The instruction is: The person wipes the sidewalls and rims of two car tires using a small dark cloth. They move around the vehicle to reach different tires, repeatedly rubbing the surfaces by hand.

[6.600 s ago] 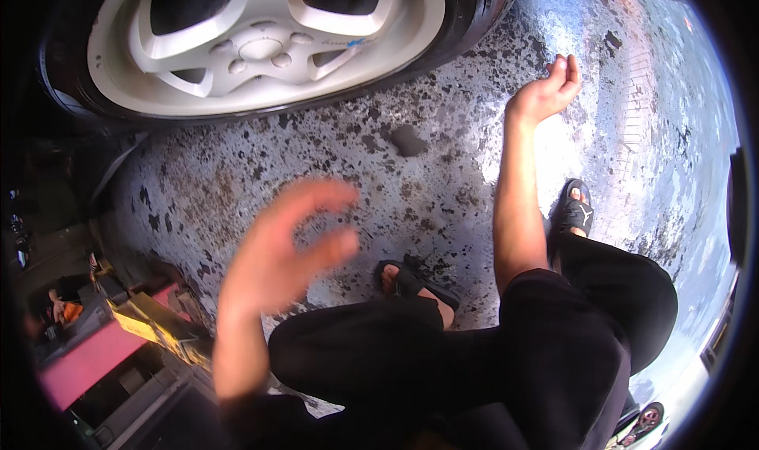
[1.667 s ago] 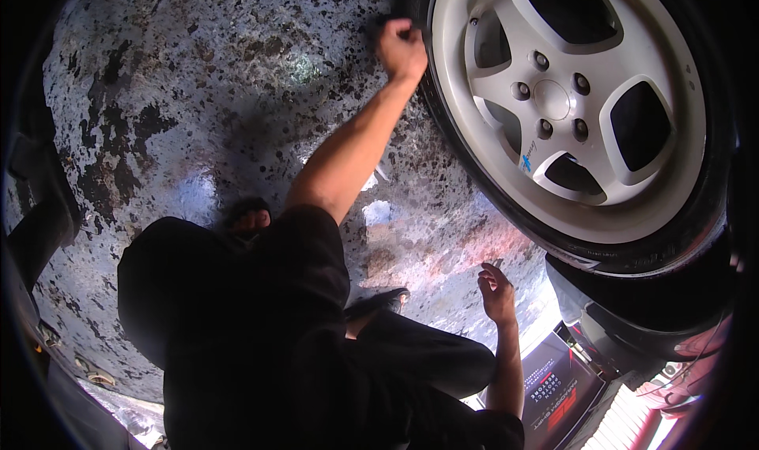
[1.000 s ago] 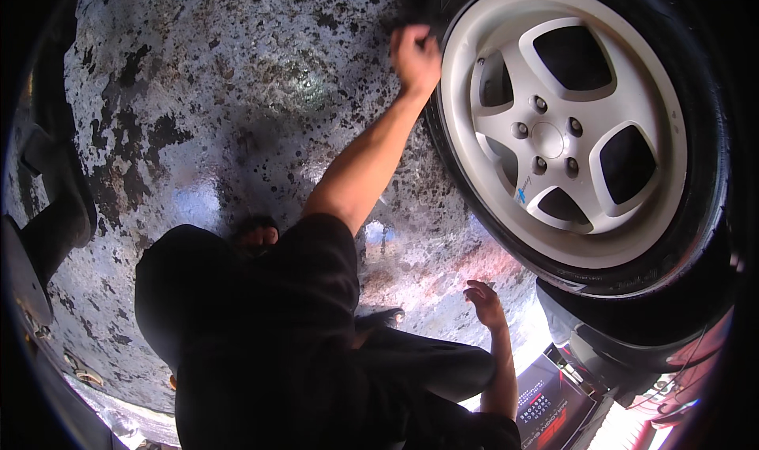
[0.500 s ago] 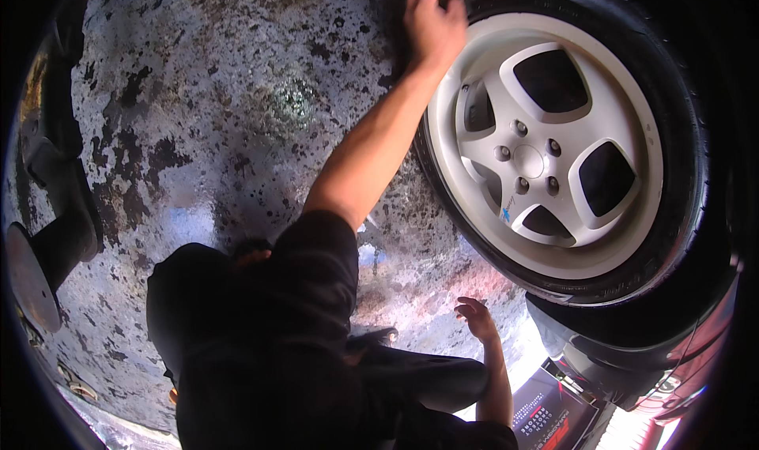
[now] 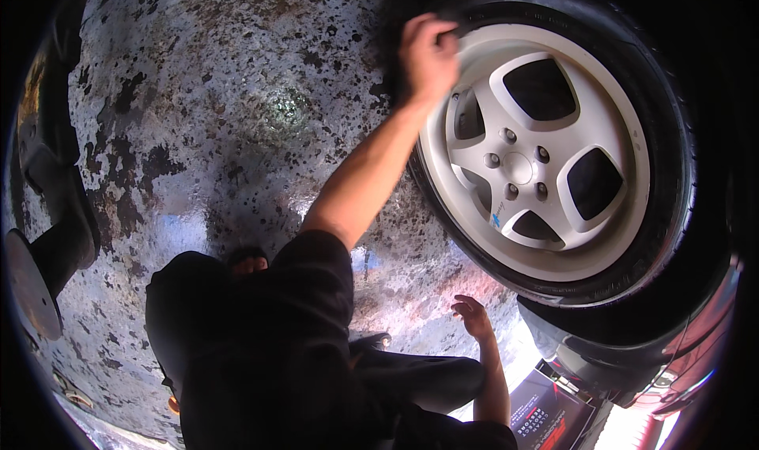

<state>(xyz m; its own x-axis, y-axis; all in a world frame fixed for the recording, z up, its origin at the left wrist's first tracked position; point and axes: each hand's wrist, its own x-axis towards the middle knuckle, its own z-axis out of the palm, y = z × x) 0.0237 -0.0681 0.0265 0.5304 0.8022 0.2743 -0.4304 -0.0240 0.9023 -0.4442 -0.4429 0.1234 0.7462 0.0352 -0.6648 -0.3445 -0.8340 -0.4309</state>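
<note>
My left hand (image 5: 431, 61) is at the upper left of the wheel, against the black tire (image 5: 662, 237) beside the rim's edge. Its fingers are curled and slightly blurred; whatever they hold is lost against the dark rubber. The pale silver alloy rim (image 5: 518, 168) has wide spokes, several lug nuts around a round centre cap, and a small blue mark on one spoke. My right hand (image 5: 472, 317) hangs below the wheel, apart from the tire, with fingers loosely bent and nothing visible in them.
Worn grey floor (image 5: 237, 134) with dark patches lies left of the wheel. Dark red bodywork (image 5: 680, 355) shows at the lower right, near a dark printed panel (image 5: 545, 418). A dark metal part with a round plate (image 5: 32, 284) stands at the far left.
My left hand has moved down along the tire's left side, fingers still curled. The wheel sits slightly further left in view. My right hand has barely moved.
</note>
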